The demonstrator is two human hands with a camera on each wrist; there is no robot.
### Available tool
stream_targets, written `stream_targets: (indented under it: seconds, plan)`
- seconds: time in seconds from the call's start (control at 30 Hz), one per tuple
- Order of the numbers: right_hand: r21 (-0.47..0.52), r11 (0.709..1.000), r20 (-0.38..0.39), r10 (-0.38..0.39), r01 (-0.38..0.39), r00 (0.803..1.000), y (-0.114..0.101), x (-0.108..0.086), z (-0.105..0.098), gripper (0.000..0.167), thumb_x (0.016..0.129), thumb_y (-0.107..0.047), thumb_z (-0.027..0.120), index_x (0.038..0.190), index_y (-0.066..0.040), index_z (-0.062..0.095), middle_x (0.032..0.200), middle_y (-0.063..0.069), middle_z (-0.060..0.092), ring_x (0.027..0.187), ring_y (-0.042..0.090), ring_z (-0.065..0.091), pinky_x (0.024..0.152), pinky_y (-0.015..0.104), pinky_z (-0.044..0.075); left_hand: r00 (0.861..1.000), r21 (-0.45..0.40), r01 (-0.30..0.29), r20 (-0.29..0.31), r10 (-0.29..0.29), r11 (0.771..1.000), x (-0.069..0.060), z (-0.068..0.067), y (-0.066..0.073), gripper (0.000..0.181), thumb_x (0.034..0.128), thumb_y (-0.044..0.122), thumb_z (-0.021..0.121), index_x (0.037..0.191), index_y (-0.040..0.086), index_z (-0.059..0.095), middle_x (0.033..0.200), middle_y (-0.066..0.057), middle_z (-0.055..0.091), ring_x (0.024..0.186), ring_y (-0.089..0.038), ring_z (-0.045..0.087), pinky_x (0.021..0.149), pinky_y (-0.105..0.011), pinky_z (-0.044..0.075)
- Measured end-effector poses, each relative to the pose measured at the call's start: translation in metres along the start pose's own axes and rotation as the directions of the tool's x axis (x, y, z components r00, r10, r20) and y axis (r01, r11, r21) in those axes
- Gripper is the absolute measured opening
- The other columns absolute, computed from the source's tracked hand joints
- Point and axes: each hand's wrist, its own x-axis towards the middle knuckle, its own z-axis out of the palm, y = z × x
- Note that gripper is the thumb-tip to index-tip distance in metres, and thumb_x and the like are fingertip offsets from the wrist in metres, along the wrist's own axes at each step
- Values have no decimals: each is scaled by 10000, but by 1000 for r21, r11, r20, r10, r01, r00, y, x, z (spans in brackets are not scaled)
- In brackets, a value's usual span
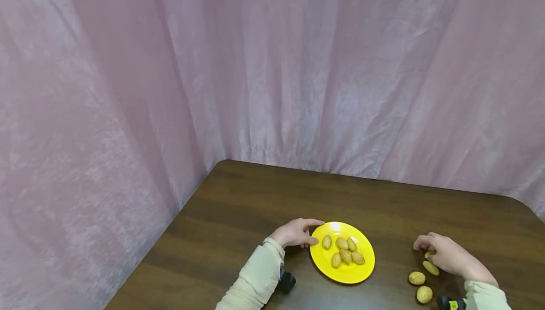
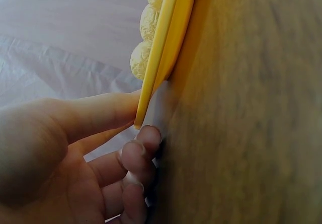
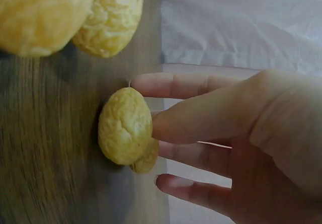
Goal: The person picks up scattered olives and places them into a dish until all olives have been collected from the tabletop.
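A yellow plate (image 1: 317, 260) bears several small wrinkled potatoes (image 1: 346, 256). My left hand (image 1: 298, 233) pinches the plate's left rim. In the left wrist view, the thumb lies on the upper side of the plate (image 2: 160, 43) and curled fingers are by its underside. To the right, my right hand (image 1: 452, 254) reaches down over loose potatoes, its fingers fairly straight. In the right wrist view, a near potato (image 3: 125, 126) sits beside the thumb. Another potato (image 3: 146, 159), partly hidden, lies behind it by the fingers. Whether the fingertips touch it is unclear.
Two more loose potatoes, one potato (image 1: 417, 278) and a rounder potato (image 1: 424, 294), lie left of the right wrist. Everything stands on a dark brown wooden table (image 1: 238, 201). A pink curtain (image 1: 272, 73) hangs behind and along the left side.
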Motion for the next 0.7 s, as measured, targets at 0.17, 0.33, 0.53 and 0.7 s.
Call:
stream_targets:
  seconds: [0.17, 0.33, 0.53, 0.7]
  plan:
    - [-23, 1000, -18, -22, 22, 1000, 0, 3, 5, 311, 714, 127, 576, 885, -126, 638, 870, -5, 577, 769, 108, 531, 640, 284, 444, 1000, -25, -3, 6, 3, 1000, -3, 1, -4, 512, 870, 119, 704, 1355, 216, 574, 659, -24, 519, 567, -145, 509, 536, -229, 417]
    - [-35, 999, -28, -21, 20, 999, 2, 4, 6, 238, 753, 92, 628, 848, -126, 625, 837, 4, 590, 752, 101, 553, 633, 291, 458, 1000, -21, -7, 7, 7, 1000, -3, 1, -4, 513, 871, 111, 699, 1357, 215, 573, 654, -23, 520, 560, -143, 506, 533, -226, 418]
    - [-69, 997, -94, -33, 27, 995, 2, 2, 4, 228, 805, 67, 637, 853, -155, 632, 820, -35, 606, 736, 39, 541, 625, 270, 453, 1000, -3, -10, 11, 10, 1000, -1, 0, -1, 517, 875, 122, 693, 1365, 226, 565, 661, -20, 519, 558, -141, 505, 527, -223, 413]
    - [-77, 997, -163, -24, 12, 986, -7, 1, 0, 198, 865, 28, 585, 886, -154, 660, 844, -12, 672, 751, 74, 593, 631, 305, 471, 1000, 8, -15, 10, 15, 1000, 0, -1, 0, 521, 876, 128, 695, 1369, 229, 560, 664, -17, 519, 561, -138, 509, 528, -223, 416]
